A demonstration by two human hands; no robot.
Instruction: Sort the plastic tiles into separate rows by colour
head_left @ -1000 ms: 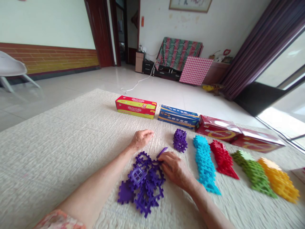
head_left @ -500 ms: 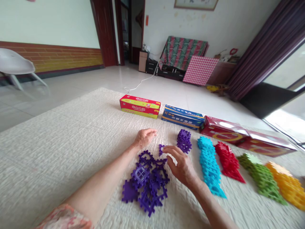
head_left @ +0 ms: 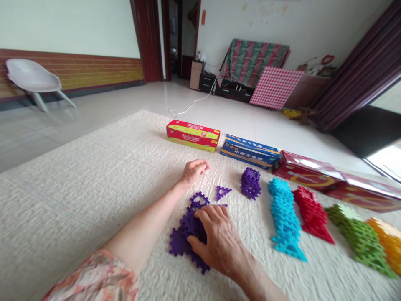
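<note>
My right hand reaches over a loose pile of purple plastic interlocking tiles. Its thumb and fingers are apart and rest on or just over the pile, hiding much of it. Just beyond the pile lies a single purple triangle tile, flat on the mat. My left hand hovers or rests behind the pile with its fingers curled together, and nothing shows in it. To the right of the triangle stands a small overlapping stack of purple tiles.
Rows of overlapping tiles in light blue, red, green and yellow lie to the right on the cream mat. Behind them stand a red-yellow box, a blue box and dark red boxes.
My right hand has left the triangle tile and come back down onto the purple pile. My left hand's fingers have curled in more. The view has shifted slightly.
</note>
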